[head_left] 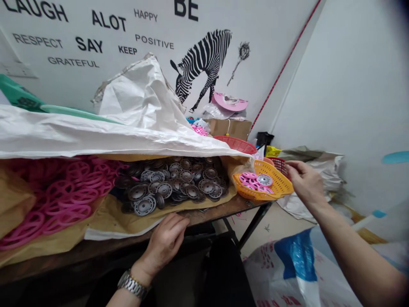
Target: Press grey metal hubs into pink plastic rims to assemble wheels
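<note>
My left hand [168, 238], with a metal watch on its wrist, is at the table's front edge. Its fingers are curled together, and whatever may be inside them is hidden. Just beyond it lies a heap of grey toy wheels [164, 189] in an open sack. Pink plastic rings with spokes [73, 192] fill the sack to the left. On the right, my right hand [303, 181] pinches the edge of a small red basket [278, 164]. In front of that stands an orange basket [277, 181] holding several pink pieces [251, 182] and one grey wheel [264, 180].
White sacking [111, 136] drapes over the back of the heaps. Behind are a red tray [238, 144] and a cardboard box [230, 128]. A plastic bag [287, 264] stands on the floor at right, below the table's corner leg [254, 226].
</note>
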Motion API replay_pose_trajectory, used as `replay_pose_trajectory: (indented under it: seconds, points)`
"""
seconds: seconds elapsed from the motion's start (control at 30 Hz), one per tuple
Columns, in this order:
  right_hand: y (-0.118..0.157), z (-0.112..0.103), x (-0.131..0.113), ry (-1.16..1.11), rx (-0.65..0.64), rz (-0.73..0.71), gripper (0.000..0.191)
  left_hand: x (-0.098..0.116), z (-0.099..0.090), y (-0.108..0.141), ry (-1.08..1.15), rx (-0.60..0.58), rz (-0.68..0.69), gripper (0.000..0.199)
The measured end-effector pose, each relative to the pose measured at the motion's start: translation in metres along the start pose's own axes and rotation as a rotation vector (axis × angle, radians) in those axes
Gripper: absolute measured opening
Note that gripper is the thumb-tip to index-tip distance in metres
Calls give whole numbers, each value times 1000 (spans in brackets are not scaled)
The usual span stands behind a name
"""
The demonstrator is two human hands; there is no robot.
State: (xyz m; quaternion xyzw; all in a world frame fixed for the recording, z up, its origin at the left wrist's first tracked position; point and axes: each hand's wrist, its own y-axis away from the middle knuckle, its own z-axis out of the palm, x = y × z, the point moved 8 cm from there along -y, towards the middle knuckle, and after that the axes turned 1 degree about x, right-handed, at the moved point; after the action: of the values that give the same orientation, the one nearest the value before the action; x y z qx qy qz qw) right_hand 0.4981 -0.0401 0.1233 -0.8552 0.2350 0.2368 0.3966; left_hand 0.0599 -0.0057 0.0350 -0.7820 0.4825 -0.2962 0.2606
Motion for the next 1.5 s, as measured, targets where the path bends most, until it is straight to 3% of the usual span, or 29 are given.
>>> replay_pose_trajectory:
  seconds: [0.07,0.13,0.2,0.27,0.33,0.43,0.53,0.63,0.8,1.0,1.17,1.33,1.5]
  points:
    - [28,7,-35,-215,-77,-82,35,2,-1,2,-6,-2,-4,28]
    - [66,38,-68,-411,-342,-80,35,5,0,4,-9,-12,-9,29]
    - [105,79,-90,-526,-621,47,41,10,-1,6,-4,-12,0,29]
    - [134,116,-97,-543,-775,230,59,16,-2,8,1,-4,19,29]
    - [143,142,-100,-524,-784,310,70,21,-2,13,-11,0,40,29]
    - [138,167,-103,-479,-728,321,66,26,-3,21,-44,-12,61,30]
    - [134,185,-112,-414,-707,261,55,29,-4,19,-68,-28,65,31]
    - [137,199,-127,-333,-703,169,48,32,-2,1,-89,-62,74,30]
    - [135,205,-143,-206,-719,23,32,26,27,-50,-178,-231,19,24]
    - [126,179,-120,4,-668,-15,36,2,69,-79,-299,-416,-70,34]
    - [124,172,-108,206,-652,-63,35,-14,83,-88,-324,-421,-96,40]
    - [123,175,-120,328,-660,-131,37,-28,86,-98,-328,-403,-141,33]
    - [113,177,-128,312,-625,-190,30,-30,89,-103,-329,-387,-160,28]
